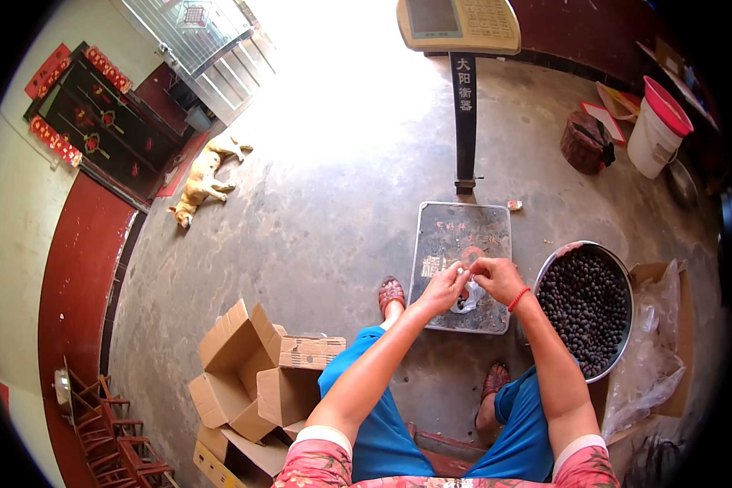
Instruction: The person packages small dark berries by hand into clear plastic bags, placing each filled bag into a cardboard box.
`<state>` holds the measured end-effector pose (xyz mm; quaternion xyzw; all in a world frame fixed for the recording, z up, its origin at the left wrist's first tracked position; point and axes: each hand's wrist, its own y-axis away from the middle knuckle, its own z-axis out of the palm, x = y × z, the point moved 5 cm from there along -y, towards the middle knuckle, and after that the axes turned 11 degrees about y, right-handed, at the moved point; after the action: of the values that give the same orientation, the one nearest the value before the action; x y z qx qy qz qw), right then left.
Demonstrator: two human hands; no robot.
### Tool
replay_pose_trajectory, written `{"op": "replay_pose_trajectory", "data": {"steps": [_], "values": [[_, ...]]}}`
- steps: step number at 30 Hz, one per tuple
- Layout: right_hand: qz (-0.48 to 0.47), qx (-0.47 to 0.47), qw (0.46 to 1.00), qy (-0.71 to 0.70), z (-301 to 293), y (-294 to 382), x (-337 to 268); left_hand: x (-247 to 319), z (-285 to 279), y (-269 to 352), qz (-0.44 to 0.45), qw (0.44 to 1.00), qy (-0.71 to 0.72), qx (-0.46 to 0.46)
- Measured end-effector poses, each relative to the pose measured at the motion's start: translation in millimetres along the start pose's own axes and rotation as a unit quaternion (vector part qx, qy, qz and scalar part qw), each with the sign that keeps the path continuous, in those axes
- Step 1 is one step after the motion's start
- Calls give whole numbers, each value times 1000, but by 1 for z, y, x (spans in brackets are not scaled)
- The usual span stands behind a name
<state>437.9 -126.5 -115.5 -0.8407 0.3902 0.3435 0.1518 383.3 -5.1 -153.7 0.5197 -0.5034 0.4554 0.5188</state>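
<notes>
Both hands meet over the platform of a floor scale (427, 238), at the neck of a small clear plastic bag (473, 300). My left hand (446, 285) pinches one side of the bag's top, with a bit of white plastic showing at the fingertips. Close beside it, my right hand (499, 279), with a red bead bracelet at the wrist, pinches the other side. A few dark round fruits (462, 302) show inside the bag, low over the platform. To the right stands a wide metal basin (623, 277) filled with dark, round, berry-like fruits (582, 308).
The scale's post (465, 134) rises beyond the platform to a display head (463, 24). Open cardboard boxes (244, 372) are piled at my left. A carton with clear plastic bags (643, 354) lies beside the basin. A dog (204, 174) lies near the doorway. A white bucket (653, 137) stands far right.
</notes>
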Motion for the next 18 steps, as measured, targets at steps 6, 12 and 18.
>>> {"op": "replay_pose_trajectory", "data": {"steps": [6,12,18], "values": [[-27,50,997,-45,-6,0,-8,7,-3,-1,-24,999,-39,5],[-53,76,995,30,-8,-1,-10,13,-2,-1,-23,997,-69,2],[-24,72,997,20,-20,0,-19,-6,-8,-5,-51,998,33,33]]}}
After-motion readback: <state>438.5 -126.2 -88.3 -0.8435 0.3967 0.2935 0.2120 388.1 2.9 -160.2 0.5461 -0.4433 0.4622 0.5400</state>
